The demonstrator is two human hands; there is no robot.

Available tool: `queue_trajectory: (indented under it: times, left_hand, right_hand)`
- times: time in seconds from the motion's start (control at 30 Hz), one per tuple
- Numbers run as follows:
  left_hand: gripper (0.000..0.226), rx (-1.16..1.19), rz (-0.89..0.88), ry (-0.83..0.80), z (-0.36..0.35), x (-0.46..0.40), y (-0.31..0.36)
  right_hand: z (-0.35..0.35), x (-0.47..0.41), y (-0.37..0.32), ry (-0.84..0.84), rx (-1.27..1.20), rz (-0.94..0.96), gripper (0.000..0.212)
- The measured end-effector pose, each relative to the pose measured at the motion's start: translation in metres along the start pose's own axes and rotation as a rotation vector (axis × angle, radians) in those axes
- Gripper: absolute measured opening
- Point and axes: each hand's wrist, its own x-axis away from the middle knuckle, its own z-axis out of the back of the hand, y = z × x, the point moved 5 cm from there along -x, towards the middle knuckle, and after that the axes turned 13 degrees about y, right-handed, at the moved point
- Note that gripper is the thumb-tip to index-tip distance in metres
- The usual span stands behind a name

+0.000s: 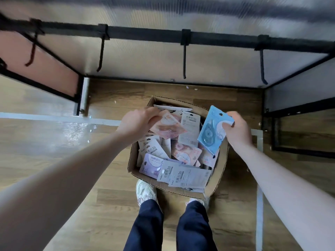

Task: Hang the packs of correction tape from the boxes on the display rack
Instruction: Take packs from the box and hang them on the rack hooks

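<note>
From where I watch, the job looks barely begun. The four black hooks (184, 60) on the crossbar of the display rack (145, 35) all hang bare; I see no pack on any of them, though the far left of the rack is blurred. The cardboard box (215, 180) sits on the wooden floor (54, 142) just ahead of my white shoes (145, 191), and it is heaped with packs of correction tape (188, 176), mostly grey-white ones with some pink and a lilac one near the front edge. My left hand (137, 122) is down over the far side of the box, fingers curled around a pink pack (168, 126) that lies tilted on the pile. My right hand (237, 129) pinches a blue pack (213, 131) by one edge, held above the right rim of the box with its hang-hole end pointing toward the rack. So I judge two packs are in hand and none hung; nearly the whole box is left to go up, and any other boxes are out of my view.
</note>
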Motion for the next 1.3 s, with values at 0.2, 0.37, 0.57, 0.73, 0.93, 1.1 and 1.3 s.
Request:
queue_trajectory:
  times: [0.2, 0.37, 0.57, 0.73, 0.93, 1.1, 1.3]
  left_hand:
    - [0.023, -0.058, 0.008, 0.019, 0.080, -0.008, 0.034]
    - [0.019, -0.098, -0.010, 0.069, 0.154, -0.012, 0.068]
    - [0.022, -0.111, -0.030, 0.126, 0.243, -0.009, 0.109]
    - [0.022, -0.176, -0.082, 0.183, 0.315, 0.002, 0.138]
    - [0.022, -0.245, -0.092, 0.276, 0.389, 0.016, 0.158]
    - [0.024, -0.291, -0.098, 0.337, 0.436, 0.025, 0.176]
    - [0.025, -0.305, -0.066, 0.433, 0.483, 0.035, 0.189]
  right_hand:
    - [0.068, 0.022, -0.071, 0.037, 0.068, 0.138, 0.013]
    - [0.124, 0.041, -0.127, 0.082, 0.039, 0.199, 0.018]
    - [0.187, 0.066, -0.195, 0.092, -0.042, 0.266, 0.021]
    - [0.242, 0.098, -0.251, 0.148, -0.085, 0.391, 0.023]
    - [0.285, 0.129, -0.303, 0.160, -0.137, 0.521, 0.022]
    - [0.311, 0.153, -0.347, 0.167, -0.160, 0.594, 0.023]
    - [0.335, 0.171, -0.392, 0.186, -0.177, 0.733, 0.017]
